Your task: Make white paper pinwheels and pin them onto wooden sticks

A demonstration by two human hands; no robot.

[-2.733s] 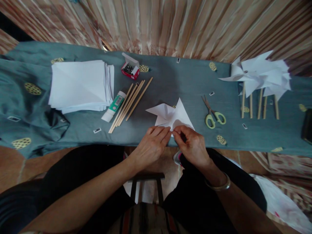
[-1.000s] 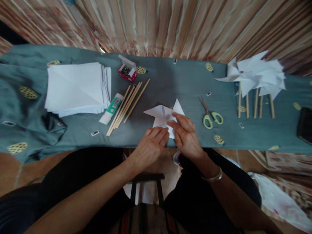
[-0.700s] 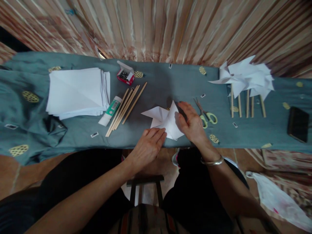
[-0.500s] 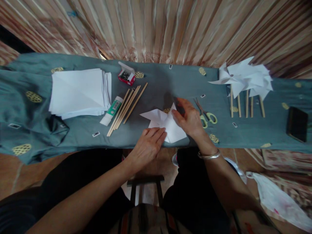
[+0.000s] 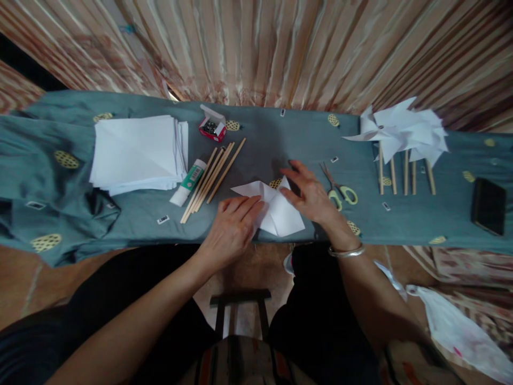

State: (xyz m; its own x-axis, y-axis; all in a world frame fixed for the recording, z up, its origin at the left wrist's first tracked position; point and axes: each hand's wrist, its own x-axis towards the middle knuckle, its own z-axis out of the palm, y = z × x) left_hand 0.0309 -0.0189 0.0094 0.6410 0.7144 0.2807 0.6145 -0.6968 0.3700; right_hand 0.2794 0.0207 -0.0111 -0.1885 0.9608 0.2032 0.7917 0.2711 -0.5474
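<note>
A white paper pinwheel (image 5: 280, 214), partly folded with pointed corners, lies at the table's front edge. My left hand (image 5: 234, 224) rests over its left side, fingers stretched out together, hiding part of the paper. On the other side, my right hand (image 5: 308, 193) has thumb and fingers apart, with the thumb at the raised right corner. A pair of scissors (image 5: 336, 190) with green handles lies just right of that hand. Several wooden sticks (image 5: 208, 184) and a glue stick (image 5: 188, 182) lie to the left.
A stack of white paper (image 5: 134, 152) sits at the left, near an open red box of pins (image 5: 212, 128). Finished pinwheels (image 5: 404, 131) on sticks are piled at the right, and a black phone (image 5: 488, 206) lies beyond them. A pleated curtain (image 5: 256, 53) hangs behind the table.
My left hand has slid left and slightly up along the pinwheel. The right hand's fingers have spread a little wider by the right corner. The view has shifted slightly.
</note>
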